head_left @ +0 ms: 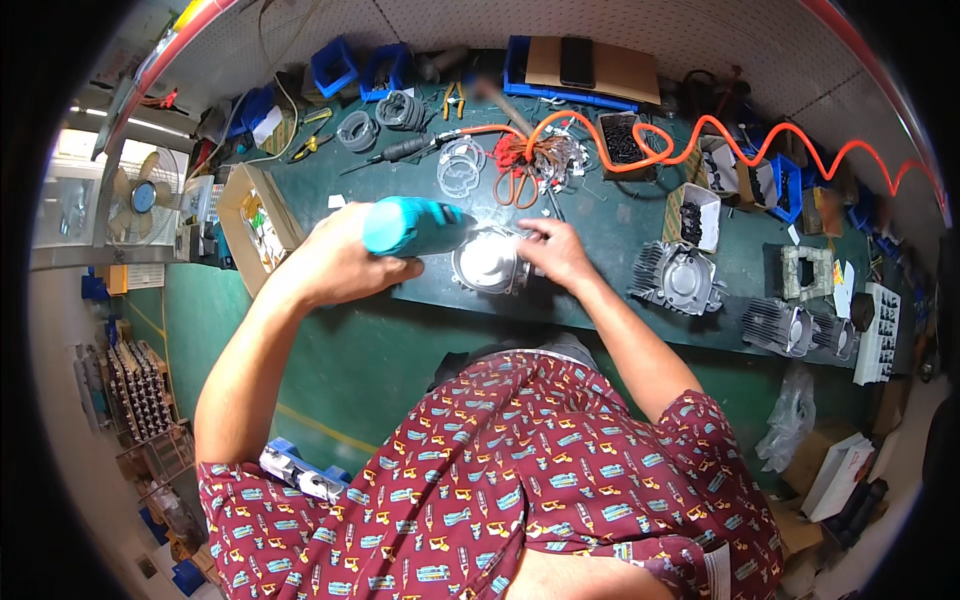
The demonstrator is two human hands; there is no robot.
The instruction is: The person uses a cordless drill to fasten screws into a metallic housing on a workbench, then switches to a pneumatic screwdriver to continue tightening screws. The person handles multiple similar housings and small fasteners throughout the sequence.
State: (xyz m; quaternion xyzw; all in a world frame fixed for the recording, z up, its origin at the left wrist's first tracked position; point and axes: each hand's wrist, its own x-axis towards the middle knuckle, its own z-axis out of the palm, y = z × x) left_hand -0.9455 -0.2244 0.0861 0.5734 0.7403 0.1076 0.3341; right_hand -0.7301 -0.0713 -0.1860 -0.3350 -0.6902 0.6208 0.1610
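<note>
My left hand (pixel 345 255) is wrapped round a teal power driver (pixel 408 226), whose front end points right, over a round cast-metal housing (pixel 487 262). Bright light washes out the middle of the housing, and the driver's tip is hard to make out. At the housing's right edge is my right hand (pixel 557 250), its fingertips against the rim and its index finger reaching over the top. The housing rests near the front edge of the green workbench (pixel 400 185).
Right of my hands stand finned metal housings (pixel 685 279) and a white tray of dark small parts (pixel 699 216). Behind lie scissors (pixel 516 188), gaskets (pixel 460 168) and a coiled orange air hose (pixel 655 150). An open cardboard box (pixel 240 205) stands at the left.
</note>
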